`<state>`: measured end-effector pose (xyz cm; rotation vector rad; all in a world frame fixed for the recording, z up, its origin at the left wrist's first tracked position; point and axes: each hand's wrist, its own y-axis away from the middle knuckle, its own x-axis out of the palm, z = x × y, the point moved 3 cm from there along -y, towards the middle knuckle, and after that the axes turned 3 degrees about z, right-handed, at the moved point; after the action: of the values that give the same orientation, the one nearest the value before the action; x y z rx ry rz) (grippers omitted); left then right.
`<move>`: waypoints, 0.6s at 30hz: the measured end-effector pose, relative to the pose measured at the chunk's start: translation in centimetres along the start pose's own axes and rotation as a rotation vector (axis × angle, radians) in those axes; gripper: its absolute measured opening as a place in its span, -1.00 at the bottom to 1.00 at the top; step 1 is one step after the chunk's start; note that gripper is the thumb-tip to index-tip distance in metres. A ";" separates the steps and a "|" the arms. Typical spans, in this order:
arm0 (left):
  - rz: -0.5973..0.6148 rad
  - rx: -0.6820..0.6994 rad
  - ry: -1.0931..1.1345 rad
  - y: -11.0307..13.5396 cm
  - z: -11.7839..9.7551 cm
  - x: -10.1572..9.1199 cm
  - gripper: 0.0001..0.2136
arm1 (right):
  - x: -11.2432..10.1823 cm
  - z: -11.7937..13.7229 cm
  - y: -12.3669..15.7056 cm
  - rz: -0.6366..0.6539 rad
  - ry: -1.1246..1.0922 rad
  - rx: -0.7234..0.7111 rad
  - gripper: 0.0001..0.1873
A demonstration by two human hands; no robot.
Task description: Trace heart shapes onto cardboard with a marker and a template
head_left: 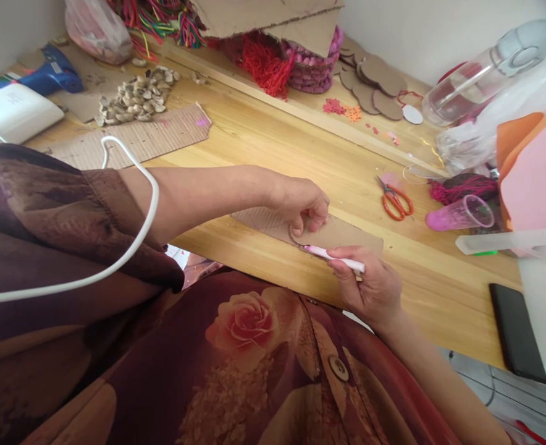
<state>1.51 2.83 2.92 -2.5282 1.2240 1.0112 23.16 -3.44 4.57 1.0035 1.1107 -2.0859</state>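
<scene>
My right hand (370, 281) grips a white and pale pink marker pen (340, 258). The pen's dark tip points left and meets a strip of brown cardboard (349, 233) on the wooden table. My left hand (303, 203) rests on the same strip, just above the pen tip, with its fingers curled and pressing down. Under its thumb a curved edge shows beside the pen tip; the hand hides most of whatever it presses on. A pair of scissors with orange handles (396, 201) lies to the right of the strip.
A white cable (150, 204) loops over my left sleeve. Farther back are a pile of shells (136, 99), a corrugated cardboard piece (171, 133), a blue glue gun (55, 71) and cardboard discs (379, 77). At right stand a water bottle (467, 83), a pink-stained cup (456, 214) and a phone (518, 330).
</scene>
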 end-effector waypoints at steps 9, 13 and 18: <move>-0.001 -0.010 0.012 0.1 -0.1 0.0 -0.79 | 0.0 0.5 -0.4 0.023 -0.022 -0.041 -0.89; -0.010 0.003 -0.003 0.0 0.0 0.0 -0.78 | 0.0 0.4 -0.5 0.021 -0.002 -0.026 -0.90; -0.014 0.002 0.000 0.0 0.0 0.0 -0.78 | -0.1 0.4 -0.5 0.004 0.001 -0.027 -0.91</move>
<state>1.51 2.84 2.89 -2.5318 1.2044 1.0070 22.70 -3.50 5.00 0.9927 1.1336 -2.0619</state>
